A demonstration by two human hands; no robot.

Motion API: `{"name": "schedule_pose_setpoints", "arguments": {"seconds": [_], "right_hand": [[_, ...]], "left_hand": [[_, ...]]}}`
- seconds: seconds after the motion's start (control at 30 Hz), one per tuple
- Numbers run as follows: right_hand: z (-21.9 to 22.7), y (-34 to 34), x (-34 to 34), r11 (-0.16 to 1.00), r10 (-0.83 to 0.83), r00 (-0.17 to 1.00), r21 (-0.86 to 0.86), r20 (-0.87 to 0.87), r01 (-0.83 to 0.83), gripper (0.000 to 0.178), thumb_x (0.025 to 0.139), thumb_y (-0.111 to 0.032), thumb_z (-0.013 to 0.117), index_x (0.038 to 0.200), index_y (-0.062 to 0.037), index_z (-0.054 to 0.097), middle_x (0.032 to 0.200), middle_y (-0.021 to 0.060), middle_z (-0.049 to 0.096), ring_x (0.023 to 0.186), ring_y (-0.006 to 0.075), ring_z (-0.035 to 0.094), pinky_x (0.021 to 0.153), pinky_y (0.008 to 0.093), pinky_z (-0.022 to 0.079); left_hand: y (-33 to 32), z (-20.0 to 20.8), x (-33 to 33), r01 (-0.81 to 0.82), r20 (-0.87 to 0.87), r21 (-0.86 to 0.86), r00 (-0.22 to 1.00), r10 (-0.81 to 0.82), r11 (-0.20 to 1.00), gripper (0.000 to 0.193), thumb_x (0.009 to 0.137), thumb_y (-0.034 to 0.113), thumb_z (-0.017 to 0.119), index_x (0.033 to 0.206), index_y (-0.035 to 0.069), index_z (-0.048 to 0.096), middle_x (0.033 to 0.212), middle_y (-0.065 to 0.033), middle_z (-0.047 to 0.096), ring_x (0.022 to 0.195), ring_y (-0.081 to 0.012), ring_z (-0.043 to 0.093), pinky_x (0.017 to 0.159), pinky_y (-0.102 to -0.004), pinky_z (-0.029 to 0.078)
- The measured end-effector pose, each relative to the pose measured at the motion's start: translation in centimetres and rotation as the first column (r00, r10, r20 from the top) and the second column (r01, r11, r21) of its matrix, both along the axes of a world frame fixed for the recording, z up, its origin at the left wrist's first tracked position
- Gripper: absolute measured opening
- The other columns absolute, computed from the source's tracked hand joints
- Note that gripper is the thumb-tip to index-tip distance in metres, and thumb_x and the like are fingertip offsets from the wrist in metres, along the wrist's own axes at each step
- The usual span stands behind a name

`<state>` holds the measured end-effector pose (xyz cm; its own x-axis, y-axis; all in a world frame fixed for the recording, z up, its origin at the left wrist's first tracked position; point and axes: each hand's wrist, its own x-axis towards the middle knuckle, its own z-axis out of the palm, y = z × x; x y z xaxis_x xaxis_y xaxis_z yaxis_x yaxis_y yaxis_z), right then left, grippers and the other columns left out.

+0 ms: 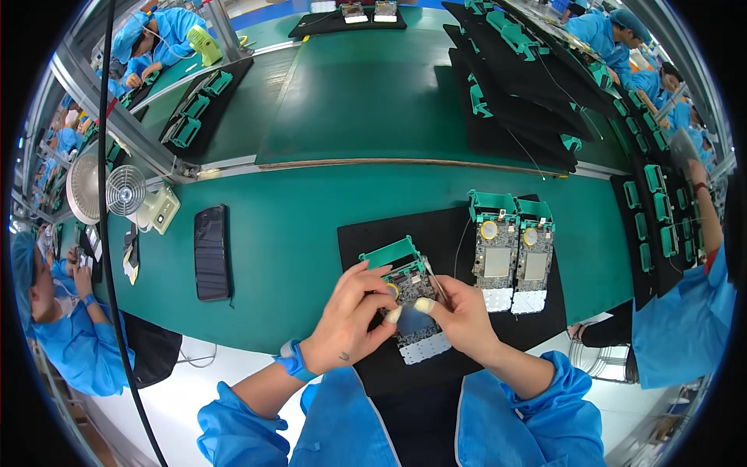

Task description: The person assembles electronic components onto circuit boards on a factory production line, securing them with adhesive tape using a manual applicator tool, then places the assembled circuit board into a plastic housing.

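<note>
A circuit board (424,349) with a green plastic frame at its far end and a white lower part lies in front of me on a black mat (373,377). Over its middle is a small blue-grey square piece (413,324), which looks like a pad or film. My left hand (354,311) is closed, thumb and fingertips pinched at the piece's left edge. My right hand (469,319) grips slim metal tweezers (436,282), its thumb on the piece's right corner. Pale finger cots cover both thumbs. My fingers hide part of the board.
Two similar boards (497,263) lie right on the mat. A black phone (212,253) and a small fan (128,191) stand left on the green bench (303,233). Black trays of green-framed parts (510,117) are stacked far right. A black cable (109,233) hangs at left. Co-workers sit on both sides.
</note>
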<state>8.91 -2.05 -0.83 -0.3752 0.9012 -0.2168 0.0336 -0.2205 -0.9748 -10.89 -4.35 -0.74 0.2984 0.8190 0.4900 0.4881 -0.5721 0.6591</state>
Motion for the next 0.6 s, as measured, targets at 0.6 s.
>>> {"name": "schedule_pose_setpoints", "arguments": {"seconds": [0.6], "right_hand": [[1.0, -0.7, 1.6, 0.891, -0.070, 0.933, 0.443, 0.354, -0.101, 0.043, 0.088, 0.005, 0.052, 0.129, -0.0047, 0.043, 0.106, 0.0073, 0.042, 0.067, 0.0063, 0.046, 0.060, 0.0193, 0.039]], "left_hand": [[-0.7, 2.0, 0.3, -0.288, -0.101, -0.097, 0.955, 0.278, 0.953, 0.018, 0.063, 0.001, 0.072, 0.079, 0.003, 0.064, 0.103, -0.0105, 0.048, 0.102, -0.0320, 0.042, 0.086, -0.0378, 0.041]]}}
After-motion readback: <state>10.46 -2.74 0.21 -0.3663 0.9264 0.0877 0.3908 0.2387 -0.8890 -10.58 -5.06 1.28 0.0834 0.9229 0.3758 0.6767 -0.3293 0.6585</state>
